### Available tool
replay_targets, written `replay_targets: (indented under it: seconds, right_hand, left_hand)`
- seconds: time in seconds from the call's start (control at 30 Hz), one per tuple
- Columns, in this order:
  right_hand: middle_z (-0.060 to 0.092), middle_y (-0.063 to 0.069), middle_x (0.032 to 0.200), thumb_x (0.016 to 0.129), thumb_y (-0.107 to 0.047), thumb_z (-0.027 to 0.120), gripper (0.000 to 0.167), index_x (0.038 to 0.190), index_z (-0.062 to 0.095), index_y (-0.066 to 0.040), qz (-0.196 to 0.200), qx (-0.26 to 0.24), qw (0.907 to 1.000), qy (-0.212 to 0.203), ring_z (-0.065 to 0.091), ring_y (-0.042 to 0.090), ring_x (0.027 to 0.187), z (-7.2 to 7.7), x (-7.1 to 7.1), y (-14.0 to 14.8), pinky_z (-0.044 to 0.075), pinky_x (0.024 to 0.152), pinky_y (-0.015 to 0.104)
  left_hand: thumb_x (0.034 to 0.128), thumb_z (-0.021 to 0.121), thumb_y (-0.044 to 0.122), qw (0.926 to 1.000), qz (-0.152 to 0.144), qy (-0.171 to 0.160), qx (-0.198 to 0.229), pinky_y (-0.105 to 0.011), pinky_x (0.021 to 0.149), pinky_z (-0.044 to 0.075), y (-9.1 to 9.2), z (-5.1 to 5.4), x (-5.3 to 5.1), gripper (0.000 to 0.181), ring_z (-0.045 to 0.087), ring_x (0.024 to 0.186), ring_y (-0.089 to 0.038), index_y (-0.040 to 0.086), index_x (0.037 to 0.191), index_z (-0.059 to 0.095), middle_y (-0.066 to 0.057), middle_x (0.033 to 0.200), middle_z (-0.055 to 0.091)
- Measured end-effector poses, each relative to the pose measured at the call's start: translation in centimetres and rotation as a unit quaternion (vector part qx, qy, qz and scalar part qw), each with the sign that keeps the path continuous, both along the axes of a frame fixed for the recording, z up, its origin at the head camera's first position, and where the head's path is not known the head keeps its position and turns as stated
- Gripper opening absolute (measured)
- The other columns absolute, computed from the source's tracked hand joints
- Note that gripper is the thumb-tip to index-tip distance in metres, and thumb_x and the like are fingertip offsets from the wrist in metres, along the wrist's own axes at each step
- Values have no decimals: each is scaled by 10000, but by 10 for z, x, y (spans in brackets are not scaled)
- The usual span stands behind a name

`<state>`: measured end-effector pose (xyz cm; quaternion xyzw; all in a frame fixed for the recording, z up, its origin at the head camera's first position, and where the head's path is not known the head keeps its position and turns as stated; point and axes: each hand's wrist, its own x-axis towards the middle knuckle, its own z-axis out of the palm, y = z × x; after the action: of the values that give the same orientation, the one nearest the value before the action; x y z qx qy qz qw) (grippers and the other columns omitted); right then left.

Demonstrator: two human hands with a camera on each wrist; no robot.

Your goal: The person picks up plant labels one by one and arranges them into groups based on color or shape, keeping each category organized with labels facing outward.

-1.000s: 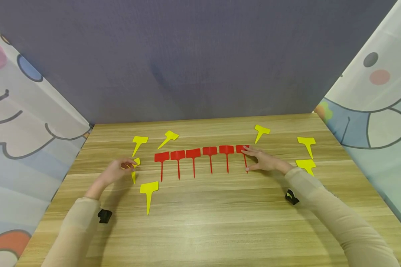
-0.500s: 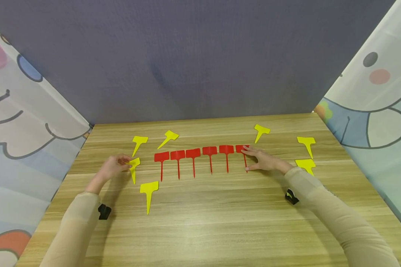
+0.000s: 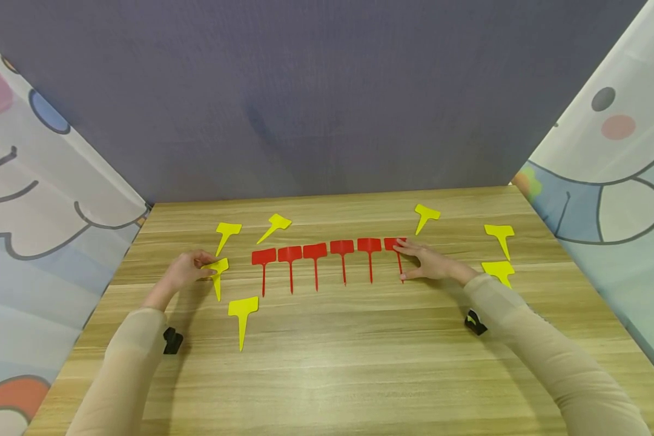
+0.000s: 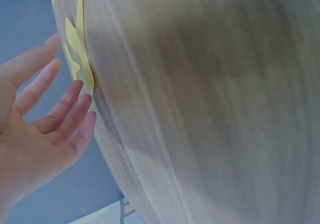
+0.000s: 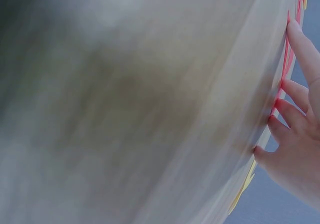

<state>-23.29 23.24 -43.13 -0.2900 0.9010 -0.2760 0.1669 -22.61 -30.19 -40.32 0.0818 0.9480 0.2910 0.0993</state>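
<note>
At the table's left, a yellow T-shaped plant label (image 3: 220,266) lies with its stem toward me. My left hand (image 3: 187,270) is at its left edge, fingertips touching or just beside it. The left wrist view shows loosely bent, spread fingers (image 4: 68,106), with the yellow label (image 4: 85,66) close by their tips. My right hand (image 3: 432,263) rests spread over the rightmost red plant label (image 3: 389,243), hiding part of its head; the thumb is by the stem's lower end. In the right wrist view, fingertips touch a red label (image 5: 286,58).
Several red labels (image 3: 315,249) form a row across the middle. Other yellow labels lie around: front left (image 3: 243,306), back left (image 3: 228,229), back right (image 3: 427,211) and far right (image 3: 499,231). A grey wall (image 3: 327,121) stands behind the wooden table (image 3: 327,363).
My left hand has drawn slightly leftward, uncovering more of the yellow label's head. The right hand has stayed on the red label, and the labels look unmoved.
</note>
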Motion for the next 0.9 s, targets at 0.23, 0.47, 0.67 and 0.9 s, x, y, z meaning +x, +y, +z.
replay_targets:
  seconds: [0.23, 0.47, 0.67, 0.9]
  right_hand:
    - [162, 237, 1424, 761, -244, 687, 770, 1350, 285, 48, -47, 3, 10000, -54, 97, 435, 1289, -1, 0, 0, 95, 993, 612]
    - [154, 238, 1426, 761, -260, 685, 775, 1346, 287, 57, -41, 53, 10000, -73, 83, 434, 1291, 0, 0, 1, 67, 999, 606]
    - [172, 238, 1422, 756, -249, 692, 770, 1343, 297, 55, 10, 72, 10000, 35, 114, 439, 1285, 0, 0, 1, 137, 1001, 589]
    - [171, 240, 1422, 758, -258, 690, 771, 1344, 296, 53, 4, 62, 10000, 55, 114, 445, 1282, -1, 0, 1, 145, 995, 594]
  left_hand:
    - [786, 649, 83, 9997, -206, 70, -55, -426, 739, 431, -2, -1, -3, 339, 512, 875, -341, -94, 1061, 559, -258, 997, 559]
    - [773, 673, 113, 9995, -301, -81, -41, -436, 752, 429, -6, -2, -5, 407, 501, 894, -346, -100, 1094, 540, -257, 1006, 539]
    - [765, 685, 117, 9985, -505, -191, 103, -474, 798, 418, -9, -7, -9, 456, 493, 938, -371, -122, 1117, 520, -280, 1054, 531]
    - [743, 697, 92, 9972, -737, -121, 40, -510, 811, 401, -8, -7, -11, 457, 476, 932, -398, -144, 1089, 516, -294, 1035, 523]
